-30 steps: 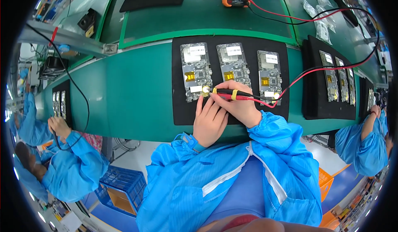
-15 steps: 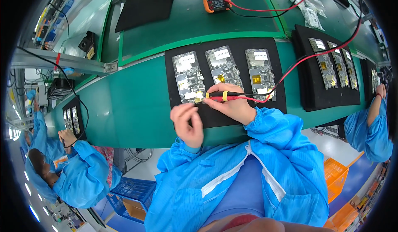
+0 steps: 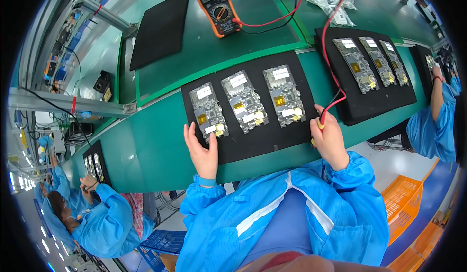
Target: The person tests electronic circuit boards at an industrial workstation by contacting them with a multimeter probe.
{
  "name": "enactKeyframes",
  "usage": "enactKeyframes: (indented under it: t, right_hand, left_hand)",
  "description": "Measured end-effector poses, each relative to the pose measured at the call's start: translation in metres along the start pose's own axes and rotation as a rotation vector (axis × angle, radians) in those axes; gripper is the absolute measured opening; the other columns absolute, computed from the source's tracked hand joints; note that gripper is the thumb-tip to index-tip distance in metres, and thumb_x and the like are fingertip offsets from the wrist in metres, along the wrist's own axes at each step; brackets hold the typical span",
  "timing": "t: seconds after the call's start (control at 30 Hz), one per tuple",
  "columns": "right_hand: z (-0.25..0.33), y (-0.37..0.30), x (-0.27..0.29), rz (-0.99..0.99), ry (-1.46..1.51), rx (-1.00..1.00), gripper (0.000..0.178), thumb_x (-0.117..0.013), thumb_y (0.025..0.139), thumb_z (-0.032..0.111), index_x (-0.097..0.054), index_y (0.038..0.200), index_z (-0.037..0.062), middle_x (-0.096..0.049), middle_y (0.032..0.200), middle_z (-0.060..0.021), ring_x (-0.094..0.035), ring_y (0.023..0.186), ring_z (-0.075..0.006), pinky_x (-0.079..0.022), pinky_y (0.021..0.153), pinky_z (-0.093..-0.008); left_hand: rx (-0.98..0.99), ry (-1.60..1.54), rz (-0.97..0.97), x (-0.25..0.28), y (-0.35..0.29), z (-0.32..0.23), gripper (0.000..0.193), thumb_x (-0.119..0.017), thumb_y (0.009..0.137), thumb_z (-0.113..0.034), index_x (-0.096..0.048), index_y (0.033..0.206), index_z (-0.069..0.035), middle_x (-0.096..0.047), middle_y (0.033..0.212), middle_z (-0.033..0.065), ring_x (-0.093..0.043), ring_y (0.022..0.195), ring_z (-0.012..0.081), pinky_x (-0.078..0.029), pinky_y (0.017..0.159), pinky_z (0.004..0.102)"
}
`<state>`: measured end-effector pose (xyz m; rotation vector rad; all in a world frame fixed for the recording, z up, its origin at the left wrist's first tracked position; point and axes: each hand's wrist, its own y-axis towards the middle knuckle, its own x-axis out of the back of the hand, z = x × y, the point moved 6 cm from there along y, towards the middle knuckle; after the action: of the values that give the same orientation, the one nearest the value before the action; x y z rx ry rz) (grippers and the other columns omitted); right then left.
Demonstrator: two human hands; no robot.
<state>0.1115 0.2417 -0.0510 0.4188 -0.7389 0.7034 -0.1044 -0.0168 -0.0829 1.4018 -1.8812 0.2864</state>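
Note:
Three circuit boards lie side by side on a black foam mat (image 3: 243, 150): a left board (image 3: 207, 107), a middle board (image 3: 243, 101) and a right board (image 3: 283, 97). Each carries a white label, a gold patch and a round yellowish part near its lower end. My left hand (image 3: 202, 155) is open, fingers apart, at the mat's left edge, with its thumb by the lower end of the left board. At the mat's right edge, my right hand (image 3: 331, 140) is closed around the multimeter probes (image 3: 321, 123), away from the boards. Their tips are partly hidden by my fingers.
An orange multimeter (image 3: 217, 9) lies on the bench behind the mat; its red lead (image 3: 328, 63) arches to my right hand. Another foam stack (image 3: 389, 101) with three boards sits to the right. Co-workers in blue sit left and right. An orange crate (image 3: 401, 199) stands below right.
My right hand has carried the probes from the left board to the mat's right edge. My left hand has spread its fingers beside the left board. The view has shifted and tilted.

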Motion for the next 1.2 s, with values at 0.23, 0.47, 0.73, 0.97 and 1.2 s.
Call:
enactKeyframes:
  t: [0.23,0.47,0.73,0.97,1.2]
  right_hand:
    - [-0.028,-0.003,0.002,0.068,0.403,-0.226,0.029,-0.051,0.091,0.017,-0.053,0.068,-0.0002,-0.060,0.102,-0.0249,-0.048,0.119,-0.0376,-0.041,0.092,-0.0424]
    - [-0.018,-0.006,0.014,0.108,0.755,-0.158,0.029,-0.046,0.091,0.014,-0.052,0.065,0.0018,-0.056,0.092,-0.0131,-0.046,0.124,-0.0280,-0.044,0.084,-0.0342]
    - [0.002,-0.004,0.044,0.404,0.970,-0.200,0.029,-0.047,0.092,0.014,-0.053,0.066,0.0018,-0.059,0.093,-0.0117,-0.052,0.118,-0.0274,-0.043,0.083,-0.0318]
    - [0.007,0.026,0.186,-0.022,0.388,0.232,0.008,-0.053,0.083,0.006,-0.055,0.090,0.0020,-0.057,0.115,-0.0123,-0.055,0.091,-0.0155,-0.044,0.084,-0.0294]
    - [-0.066,0.054,0.349,-0.476,0.057,0.105,0.033,-0.039,0.098,0.029,-0.053,0.081,0.0042,-0.057,0.121,-0.0012,-0.041,0.066,-0.0044,-0.033,0.052,-0.0219]
  left_hand:
    - [0.367,-0.656,0.204,0.004,0.031,0.051,0.056,-0.068,0.083,-0.011,-0.043,0.132,0.002,-0.054,0.127,0.0135,-0.054,0.111,0.0214,-0.042,0.094,0.0333]
    - [0.536,-0.841,0.328,0.012,-0.001,0.066,0.057,-0.066,0.077,0.001,-0.045,0.130,0.001,-0.058,0.119,0.0114,-0.059,0.104,0.0231,-0.045,0.093,0.0352]
    - [0.490,-1.741,0.403,0.050,-0.019,0.125,0.046,-0.059,0.087,-0.037,-0.057,0.120,-0.005,-0.064,0.113,0.0127,-0.063,0.101,0.0273,-0.051,0.088,0.0442]
    - [0.370,-1.861,0.368,0.036,-0.004,0.039,0.045,-0.060,0.087,-0.037,-0.058,0.120,-0.006,-0.064,0.113,0.0127,-0.063,0.101,0.0265,-0.052,0.088,0.0431]
    - [0.544,-1.820,0.618,-0.041,-0.001,-0.086,0.044,-0.062,0.084,-0.026,-0.054,0.120,-0.003,-0.064,0.109,0.0139,-0.064,0.098,0.0270,-0.054,0.087,0.0427]
